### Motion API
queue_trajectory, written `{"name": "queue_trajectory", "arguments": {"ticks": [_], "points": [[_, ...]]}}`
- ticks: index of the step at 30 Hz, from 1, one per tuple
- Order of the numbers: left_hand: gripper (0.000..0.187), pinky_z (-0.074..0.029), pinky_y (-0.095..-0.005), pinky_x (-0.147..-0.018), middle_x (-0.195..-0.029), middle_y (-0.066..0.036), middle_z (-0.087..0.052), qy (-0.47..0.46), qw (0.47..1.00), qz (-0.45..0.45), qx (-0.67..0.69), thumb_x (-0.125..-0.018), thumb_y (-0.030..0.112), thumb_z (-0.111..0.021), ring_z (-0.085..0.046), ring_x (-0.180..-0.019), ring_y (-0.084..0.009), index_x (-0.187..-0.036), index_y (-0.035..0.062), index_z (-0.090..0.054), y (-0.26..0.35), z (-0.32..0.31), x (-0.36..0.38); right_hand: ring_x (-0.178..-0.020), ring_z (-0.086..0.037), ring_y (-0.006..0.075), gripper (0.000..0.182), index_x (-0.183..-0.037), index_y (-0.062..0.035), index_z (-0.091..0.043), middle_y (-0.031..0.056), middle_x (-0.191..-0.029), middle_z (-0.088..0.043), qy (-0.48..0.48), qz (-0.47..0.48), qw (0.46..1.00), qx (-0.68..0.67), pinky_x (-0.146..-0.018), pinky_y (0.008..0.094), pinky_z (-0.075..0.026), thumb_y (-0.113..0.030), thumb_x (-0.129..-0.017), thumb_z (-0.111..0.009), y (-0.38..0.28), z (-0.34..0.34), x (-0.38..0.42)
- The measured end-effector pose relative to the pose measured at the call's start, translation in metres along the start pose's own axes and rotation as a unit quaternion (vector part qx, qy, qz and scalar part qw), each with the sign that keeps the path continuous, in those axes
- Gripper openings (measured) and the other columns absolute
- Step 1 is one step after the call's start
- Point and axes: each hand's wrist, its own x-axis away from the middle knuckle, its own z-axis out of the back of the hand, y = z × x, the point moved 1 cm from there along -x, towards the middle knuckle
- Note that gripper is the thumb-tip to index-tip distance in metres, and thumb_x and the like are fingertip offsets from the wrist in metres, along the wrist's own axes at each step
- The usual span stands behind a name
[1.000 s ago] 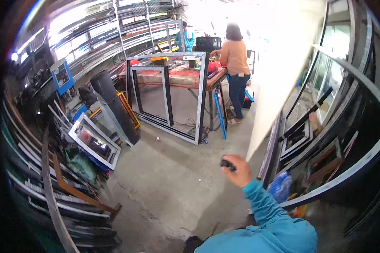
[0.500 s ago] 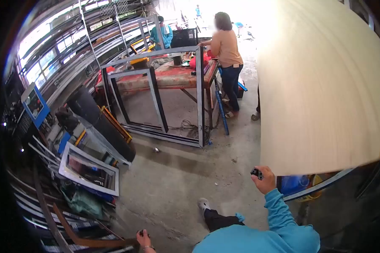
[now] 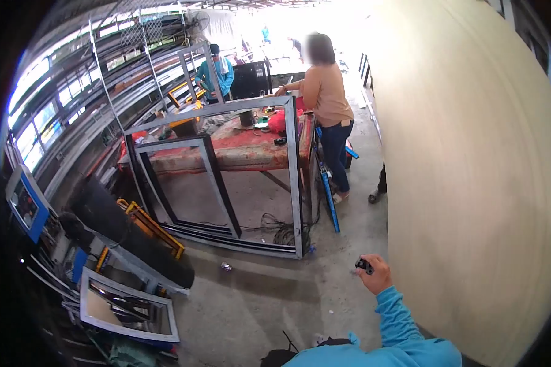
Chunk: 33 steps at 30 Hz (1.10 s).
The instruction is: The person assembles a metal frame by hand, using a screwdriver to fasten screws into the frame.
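My right hand (image 3: 376, 275) is out in front of my body at the lower right, its fingers wrapped round a small black object (image 3: 364, 265). A large pale wooden panel (image 3: 471, 183) stands just to the right of that hand and fills the right side of the view. My left hand does not show. Ahead, a grey metal frame (image 3: 292, 183) with a smaller frame (image 3: 217, 177) inside it stands upright on the floor, in front of a red-topped work table (image 3: 239, 147).
A person in a tan top (image 3: 329, 95) stands at the table's right side; another in blue (image 3: 217, 76) is behind it. A white-edged frame (image 3: 128, 330) and a dark cylinder (image 3: 128, 238) lie at left. Cables (image 3: 278, 229) coil on the floor.
The view has shifted, so the frames and table sit lower. My left hand, which was at the bottom edge, has left the view. My right hand still holds the black object.
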Motion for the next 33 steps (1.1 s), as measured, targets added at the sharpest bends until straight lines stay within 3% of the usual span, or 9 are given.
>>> {"name": "queue_trajectory", "arguments": {"ticks": [5,12,13,15,21,26,28,30,33], "points": [[0.047,-0.044,-0.0412,-0.087,-0.113,-0.017,-0.061,-0.010,0.999,0.011,0.039,-0.083,0.034,-0.063,-0.057,-0.103,-0.0278,-0.115,-0.0007,-0.059,0.084,-0.008,-0.068,-0.093,-0.059,0.0348,0.038,-0.101,-0.0051,-0.061,0.0167,-0.099,-0.061,0.040,-0.082,0.995,0.048,-0.082,0.0398,-0.048,-0.014,-0.066,-0.074,0.006,-0.032,-0.016],[0.046,-0.045,-0.0397,-0.085,-0.111,-0.016,-0.063,-0.001,0.998,0.008,0.065,-0.081,0.030,-0.066,-0.058,-0.100,-0.0260,-0.113,-0.0019,-0.059,-0.016,0.107,-0.245,-0.093,-0.059,0.0333,0.035,-0.100,-0.0063,-0.063,0.0161,-0.099,-0.061,0.043,-0.114,0.989,0.088,-0.082,0.0389,-0.049,-0.012,-0.067,-0.072,-0.015,-0.116,-0.035],[0.046,-0.045,-0.0397,-0.085,-0.111,-0.016,-0.063,-0.009,0.998,0.000,0.062,-0.081,0.030,-0.066,-0.058,-0.100,-0.0260,-0.113,-0.0019,-0.059,-0.001,0.110,-0.280,-0.093,-0.059,0.0329,0.034,-0.100,-0.0078,-0.064,0.0163,-0.101,-0.060,0.024,-0.112,0.989,0.096,-0.081,0.0386,-0.049,-0.012,-0.067,-0.072,-0.030,-0.128,-0.046],[0.033,-0.051,-0.0365,-0.065,-0.075,-0.014,-0.066,0.002,0.996,-0.015,0.090,-0.070,0.018,-0.074,-0.065,-0.066,-0.0248,-0.092,-0.0035,-0.063,0.055,0.102,-0.343,-0.092,-0.060,0.0325,0.033,-0.100,-0.0093,-0.066,0.0164,-0.102,-0.060,0.024,-0.127,0.984,0.123,-0.081,0.0384,-0.050,-0.012,-0.067,-0.072,-0.061,-0.139,-0.061],[0.043,-0.050,-0.0386,-0.077,-0.090,-0.015,-0.067,-0.065,0.984,-0.167,-0.016,-0.068,0.030,-0.077,-0.064,-0.084,-0.0266,-0.095,-0.0015,-0.064,0.200,0.105,-0.441,-0.093,-0.061,0.0319,0.033,-0.101,-0.0129,-0.068,0.0172,-0.108,-0.057,-0.012,-0.216,0.974,0.059,-0.081,0.0393,-0.051,-0.017,-0.068,-0.073,-0.092,-0.168,-0.102],[0.052,-0.049,-0.0388,-0.081,-0.102,-0.016,-0.065,-0.157,0.977,-0.132,-0.049,-0.067,0.032,-0.079,-0.062,-0.094,-0.0280,-0.103,-0.0012,-0.062,0.230,0.079,-0.465,-0.095,-0.060,0.0322,0.033,-0.100,-0.0134,-0.068,0.0171,-0.108,-0.058,0.019,-0.233,0.967,0.107,-0.082,0.0391,-0.051,-0.021,-0.068,-0.072,-0.057,-0.173,-0.090],[0.030,-0.051,-0.0352,-0.057,-0.075,-0.011,-0.067,-0.142,0.967,-0.207,0.028,-0.073,0.026,-0.074,-0.063,-0.062,-0.0216,-0.087,0.0008,-0.065,0.224,0.065,-0.451,-0.096,-0.060,0.0325,0.033,-0.099,-0.0133,-0.068,0.0175,-0.107,-0.058,0.026,-0.235,0.966,0.109,-0.083,0.0391,-0.050,-0.021,-0.067,-0.073,-0.055,-0.160,-0.091],[0.056,-0.046,-0.0421,-0.088,-0.111,-0.018,-0.062,-0.132,0.984,-0.115,-0.037,-0.068,0.026,-0.078,-0.059,-0.102,-0.0309,-0.112,-0.0016,-0.059,0.208,0.051,-0.447,-0.097,-0.059,0.0328,0.033,-0.098,-0.0132,-0.068,0.0180,-0.107,-0.058,0.042,-0.229,0.967,0.102,-0.084,0.0391,-0.050,-0.021,-0.067,-0.073,-0.039,-0.158,-0.088],[0.038,-0.048,-0.0362,-0.072,-0.091,-0.013,-0.066,-0.136,0.982,-0.124,-0.047,-0.077,0.029,-0.070,-0.060,-0.080,-0.0212,-0.094,-0.0048,-0.064,0.216,0.062,-0.384,-0.098,-0.059,0.0316,0.034,-0.097,-0.0105,-0.069,0.0179,-0.102,-0.061,0.044,-0.221,0.968,0.115,-0.086,0.0378,-0.049,-0.022,-0.065,-0.073,-0.012,-0.140,-0.099]]}}
